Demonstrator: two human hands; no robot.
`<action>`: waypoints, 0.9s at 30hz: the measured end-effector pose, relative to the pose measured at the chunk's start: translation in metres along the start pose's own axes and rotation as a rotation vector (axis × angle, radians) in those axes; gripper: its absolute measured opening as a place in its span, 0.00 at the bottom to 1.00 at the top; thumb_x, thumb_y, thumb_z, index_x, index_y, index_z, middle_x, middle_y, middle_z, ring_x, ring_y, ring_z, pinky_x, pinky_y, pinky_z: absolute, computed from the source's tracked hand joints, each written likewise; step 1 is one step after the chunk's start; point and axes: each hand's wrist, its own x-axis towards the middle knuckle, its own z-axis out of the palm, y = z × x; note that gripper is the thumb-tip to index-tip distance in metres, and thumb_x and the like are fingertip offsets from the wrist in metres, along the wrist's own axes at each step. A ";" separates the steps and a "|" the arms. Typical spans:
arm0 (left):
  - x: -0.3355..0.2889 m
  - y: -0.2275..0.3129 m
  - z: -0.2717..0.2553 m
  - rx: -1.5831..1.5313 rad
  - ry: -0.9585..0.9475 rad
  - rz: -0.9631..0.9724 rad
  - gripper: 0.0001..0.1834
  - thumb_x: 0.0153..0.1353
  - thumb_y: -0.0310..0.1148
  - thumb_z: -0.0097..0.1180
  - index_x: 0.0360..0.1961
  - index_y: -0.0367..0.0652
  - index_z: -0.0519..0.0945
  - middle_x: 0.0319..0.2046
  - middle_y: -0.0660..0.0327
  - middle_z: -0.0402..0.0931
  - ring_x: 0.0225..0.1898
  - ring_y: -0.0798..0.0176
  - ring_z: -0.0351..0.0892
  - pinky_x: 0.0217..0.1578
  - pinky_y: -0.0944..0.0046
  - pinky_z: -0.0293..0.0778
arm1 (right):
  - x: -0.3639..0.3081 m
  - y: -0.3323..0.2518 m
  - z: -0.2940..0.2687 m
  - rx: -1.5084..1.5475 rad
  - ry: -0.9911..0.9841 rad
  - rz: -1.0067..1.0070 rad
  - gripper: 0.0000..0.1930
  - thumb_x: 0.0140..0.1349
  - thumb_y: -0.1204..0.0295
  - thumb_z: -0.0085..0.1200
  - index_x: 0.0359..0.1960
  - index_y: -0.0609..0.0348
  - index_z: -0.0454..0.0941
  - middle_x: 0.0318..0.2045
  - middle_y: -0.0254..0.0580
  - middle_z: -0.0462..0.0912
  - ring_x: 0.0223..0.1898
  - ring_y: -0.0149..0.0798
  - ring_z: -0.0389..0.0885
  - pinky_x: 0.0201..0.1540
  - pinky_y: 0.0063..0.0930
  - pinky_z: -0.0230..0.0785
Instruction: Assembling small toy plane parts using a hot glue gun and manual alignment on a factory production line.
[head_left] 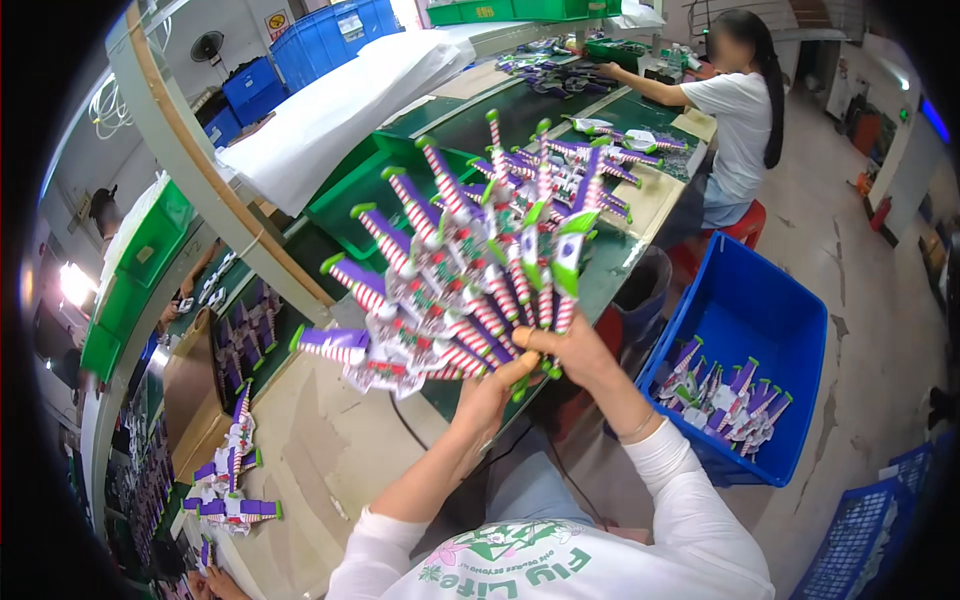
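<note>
Pieces of wing-shaped plastic (440, 265), purple and white with red stripes and green tips, are gathered in a wide fan, raised in front of the wearer's body and above the near edge of the table. The narrow lower ends of the fan are clamped by both hands: its underside is gripped by the left hand (485, 398), while its right side is gripped by the right hand (578, 352), the two thumbs being placed close together.

Behind the fan, a loose pile of similar pieces (595, 170) is spread on the green-topped table (618, 258), and a green plastic tray (350, 190) is partly hidden. To the left, a few linked pieces (235, 505) are laid on a beige flat surface (310, 450). To the right, a deep blue plastic bin (800, 365) is stood on the floor, its bottom partly covered by more of the pieces (735, 405).

At the far right of the table, a co-worker in a white short-sleeved shirt (735, 115) is seated on a red stool (745, 225), one arm stretched over the tabletop.
</note>
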 end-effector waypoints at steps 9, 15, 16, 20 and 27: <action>0.209 0.020 0.121 0.022 -0.263 -0.067 0.15 0.57 0.32 0.64 0.45 0.41 0.80 0.40 0.61 0.81 0.41 0.60 0.82 0.43 0.60 0.79 | 0.127 -0.112 -0.156 -0.162 0.098 -0.019 0.20 0.53 0.82 0.61 0.50 0.65 0.75 0.41 0.41 0.82 0.41 0.35 0.82 0.44 0.32 0.77; 0.316 0.000 0.169 -0.076 -0.235 -0.137 0.11 0.59 0.28 0.60 0.43 0.36 0.79 0.35 0.57 0.80 0.36 0.60 0.82 0.40 0.63 0.81 | 0.201 -0.136 -0.269 -0.257 0.090 0.090 0.16 0.53 0.79 0.61 0.45 0.67 0.78 0.38 0.44 0.84 0.37 0.36 0.83 0.43 0.30 0.76; 0.334 -0.007 0.168 -0.117 -0.206 -0.149 0.11 0.60 0.28 0.59 0.43 0.35 0.79 0.34 0.56 0.80 0.36 0.60 0.82 0.41 0.63 0.81 | 0.219 -0.126 -0.286 -0.254 0.073 0.087 0.16 0.53 0.79 0.61 0.45 0.66 0.78 0.38 0.44 0.84 0.37 0.36 0.83 0.43 0.30 0.76; 0.387 -0.018 0.172 -0.156 -0.077 -0.210 0.09 0.59 0.27 0.59 0.40 0.35 0.79 0.32 0.55 0.80 0.32 0.58 0.82 0.34 0.64 0.82 | 0.265 -0.121 -0.325 -0.282 0.021 0.177 0.17 0.53 0.80 0.61 0.46 0.65 0.78 0.40 0.44 0.84 0.38 0.36 0.83 0.43 0.29 0.76; 0.451 -0.040 0.157 -0.222 0.005 -0.277 0.07 0.58 0.29 0.61 0.36 0.38 0.79 0.32 0.59 0.78 0.28 0.63 0.80 0.30 0.66 0.83 | 0.331 -0.123 -0.364 -0.612 0.022 0.392 0.16 0.54 0.77 0.63 0.46 0.64 0.78 0.37 0.43 0.84 0.33 0.36 0.83 0.38 0.30 0.78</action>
